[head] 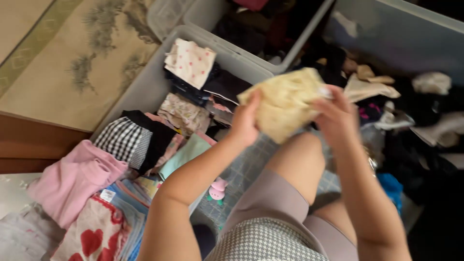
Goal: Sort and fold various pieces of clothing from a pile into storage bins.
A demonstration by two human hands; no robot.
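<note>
Both of my hands hold a small pale yellow garment (285, 101) up in front of me, above my knee. My left hand (245, 122) grips its left edge and my right hand (336, 116) grips its right side. The cloth is bunched and partly folded between them. Just behind it stands a grey plastic bin (145, 84) holding folded clothes, among them a white dotted piece (190, 61) and a black-and-white checked one (123, 140).
A pink garment (72, 179) and a red heart-patterned cloth (94, 237) lie at lower left. A second bin (295, 46) of dark clothes sits behind. Loose clothes are heaped at right (415, 111). A small pink toy (217, 189) lies on the floor by my knee.
</note>
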